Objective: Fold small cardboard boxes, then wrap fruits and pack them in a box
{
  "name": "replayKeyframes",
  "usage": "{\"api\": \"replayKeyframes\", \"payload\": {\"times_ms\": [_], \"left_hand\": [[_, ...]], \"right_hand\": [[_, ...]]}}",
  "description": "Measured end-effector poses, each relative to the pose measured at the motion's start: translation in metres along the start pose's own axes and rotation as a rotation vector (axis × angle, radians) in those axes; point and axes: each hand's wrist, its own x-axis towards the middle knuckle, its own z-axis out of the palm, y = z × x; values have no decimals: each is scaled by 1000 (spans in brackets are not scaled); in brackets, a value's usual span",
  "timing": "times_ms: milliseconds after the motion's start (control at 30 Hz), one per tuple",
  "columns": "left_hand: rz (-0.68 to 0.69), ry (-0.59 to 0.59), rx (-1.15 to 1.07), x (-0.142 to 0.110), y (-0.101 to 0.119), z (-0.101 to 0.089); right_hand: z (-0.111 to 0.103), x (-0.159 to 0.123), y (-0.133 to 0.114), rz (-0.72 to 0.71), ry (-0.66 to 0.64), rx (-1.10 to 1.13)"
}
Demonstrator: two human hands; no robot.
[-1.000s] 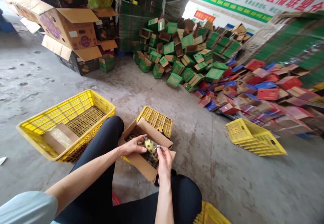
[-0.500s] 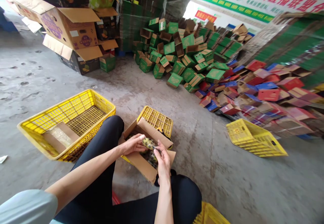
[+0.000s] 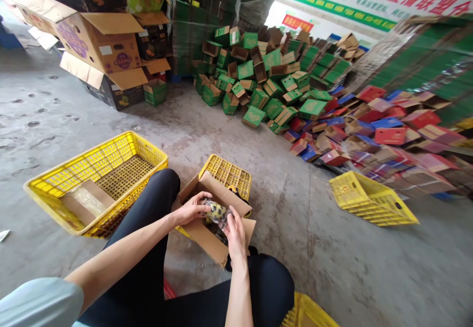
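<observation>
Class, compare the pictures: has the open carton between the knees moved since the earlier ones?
No. Against the long yellow crate, the carton lies where it did, with no visible shift either way.

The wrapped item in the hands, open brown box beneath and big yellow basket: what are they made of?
Wrapped item: glossy clear film, probably plastic, given its crinkles and highlights; its contents' material is unclear.
Open brown box: matt cardboard, judging by its folded flaps.
Big yellow basket: likely smooth moulded plastic, given its regular lattice.
</observation>
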Motion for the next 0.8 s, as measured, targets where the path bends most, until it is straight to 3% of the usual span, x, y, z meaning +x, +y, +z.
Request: {"api": "replayKeyframes", "payload": {"times_ms": [133,300,633,800], "left_hand": [[-2,-79,0,-2,4,2],[-16,-91,19,-3,5,2],[-113,-132,-78,0,10,1],[18,-243,105,-5,14,4]], "right_hand": [[5,-3,-2,51,-66,-30],[8,-4,-5,26,-67,-44],[2,-5,-9,83,-33,163],[0,-2,-6,138,-53,189]]}}
